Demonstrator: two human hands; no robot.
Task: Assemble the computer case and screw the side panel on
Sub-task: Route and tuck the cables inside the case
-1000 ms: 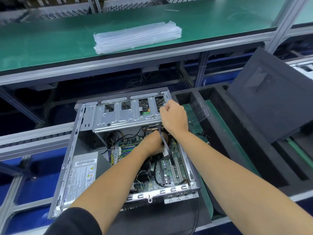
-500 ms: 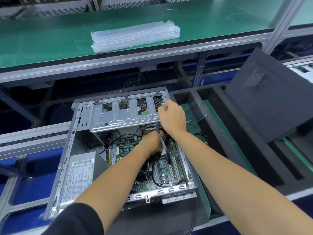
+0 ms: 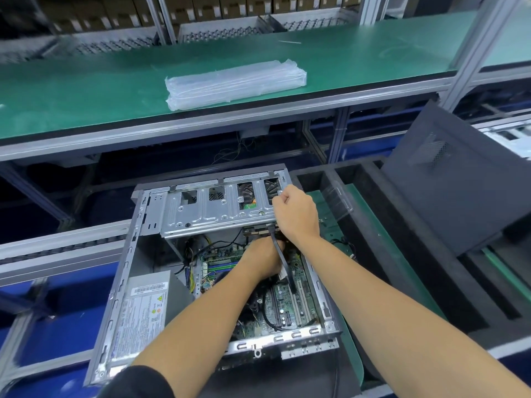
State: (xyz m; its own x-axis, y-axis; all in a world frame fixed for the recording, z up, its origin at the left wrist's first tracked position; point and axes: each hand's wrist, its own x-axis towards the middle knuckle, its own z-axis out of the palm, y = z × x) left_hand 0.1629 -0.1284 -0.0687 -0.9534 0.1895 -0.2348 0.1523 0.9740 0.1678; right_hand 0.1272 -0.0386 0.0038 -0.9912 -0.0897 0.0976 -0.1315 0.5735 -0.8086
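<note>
The open computer case (image 3: 115,311) lies on its side with the motherboard (image 3: 287,305) exposed. A silver drive cage (image 3: 207,214) spans its far end. My right hand (image 3: 297,214) is curled in a fist round the cage's right end. My left hand (image 3: 263,258) reaches inside just under the cage's front edge, with its fingers hidden. A flat black cable (image 3: 283,262) hangs from the underside of the cage across my left hand. The dark grey side panel (image 3: 459,191) leans upright at the right, apart from the case.
The power supply (image 3: 140,311) fills the case's near left corner. Black foam trays (image 3: 382,254) and a green mat sit to the right of the case. A stack of clear plastic bags (image 3: 235,83) lies on the raised green shelf (image 3: 86,90) behind. Conveyor rails run at the left.
Both hands stay at the drive cage as before; only the view shifts slightly.
</note>
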